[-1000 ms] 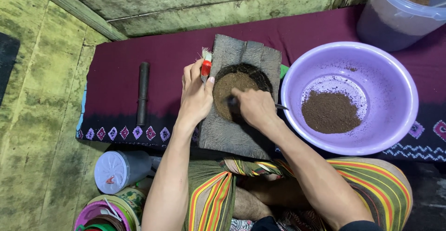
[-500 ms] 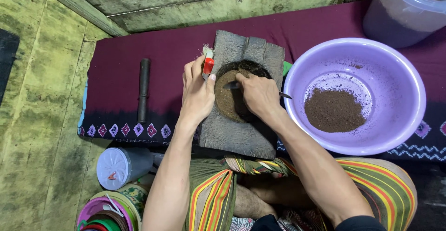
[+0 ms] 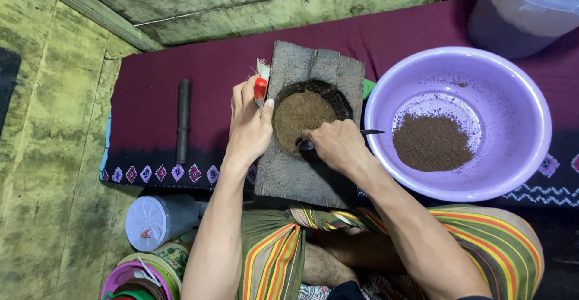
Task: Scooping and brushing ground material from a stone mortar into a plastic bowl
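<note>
Over the mortar, spoon now lower, hands unmoved.

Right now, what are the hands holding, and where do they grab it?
The left hand grips a small brush by its red handle. The right hand holds a metal spoon by its handle, bowl in the brown powder.

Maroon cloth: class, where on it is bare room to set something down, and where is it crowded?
On the maroon cloth, bare patches lie between the dark rod and the grey wooden block, and behind the block toward the plank wall. The right side is crowded by the purple plastic basin and lidded tub.
</note>
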